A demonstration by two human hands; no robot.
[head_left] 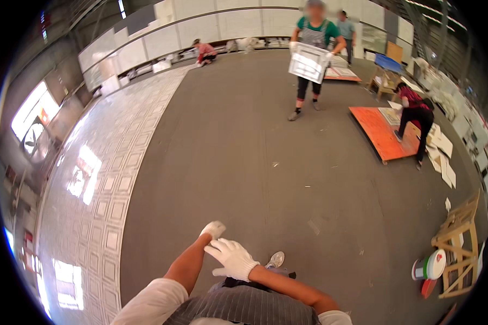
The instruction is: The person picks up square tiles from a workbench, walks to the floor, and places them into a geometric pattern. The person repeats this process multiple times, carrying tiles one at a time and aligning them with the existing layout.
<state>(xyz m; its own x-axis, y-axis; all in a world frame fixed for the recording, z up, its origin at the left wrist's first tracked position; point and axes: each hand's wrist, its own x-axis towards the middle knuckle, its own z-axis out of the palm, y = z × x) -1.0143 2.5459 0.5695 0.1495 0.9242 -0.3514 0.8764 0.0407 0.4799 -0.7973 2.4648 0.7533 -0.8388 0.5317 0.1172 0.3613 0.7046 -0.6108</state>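
Note:
White knitted gloves cover both my hands, which are held close together in front of my body. My right hand (234,260) is open, its fingers stretched toward my left wrist, with nothing seen in it. Just beyond it is my left hand (214,229), small and rounded in this view; its fingers do not show clearly enough to tell their pose. Whether the right fingertips touch the left wrist I cannot tell. Below the hands is my striped grey apron (244,310), and one shoe (276,259) shows on the brown floor.
Pale patterned tiles (111,238) cover the left side. Ahead, a person (315,32) carries a white framed panel (309,62). Another person (417,116) bends over an orange board (377,132). A wooden stand (461,238) and white bucket (435,264) are at right. Another person (205,51) crouches far off.

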